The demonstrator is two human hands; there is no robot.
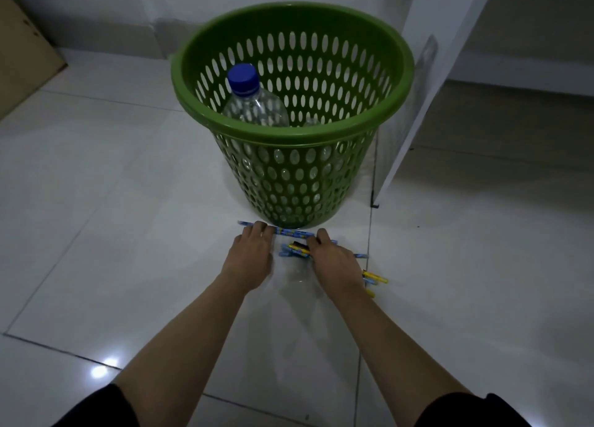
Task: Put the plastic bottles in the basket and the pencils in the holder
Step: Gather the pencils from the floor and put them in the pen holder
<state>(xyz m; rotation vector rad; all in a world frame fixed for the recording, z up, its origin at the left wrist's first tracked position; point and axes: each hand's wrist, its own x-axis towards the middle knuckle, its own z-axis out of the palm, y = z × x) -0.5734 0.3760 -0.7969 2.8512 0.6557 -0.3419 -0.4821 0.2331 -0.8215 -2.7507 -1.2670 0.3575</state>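
A green perforated basket (291,137) stands on the tiled floor. Inside it a clear plastic bottle (257,105) with a blue cap stands upright, and part of a second clear bottle (311,122) shows beside it. Just in front of the basket a long blue pencil (291,232) lies crosswise. My left hand (252,256) has its fingertips curled over the pencil's left part. My right hand (334,261) presses on its right part and covers a bunch of blue and yellow pencils (297,249), whose ends stick out on both sides. A faint clear shape (299,286) lies between my wrists.
A white panel (427,82) leans upright just right of the basket. A tan board (22,57) stands at the far left by the wall. White glossy tiles (128,201) stretch to the left and right of my arms.
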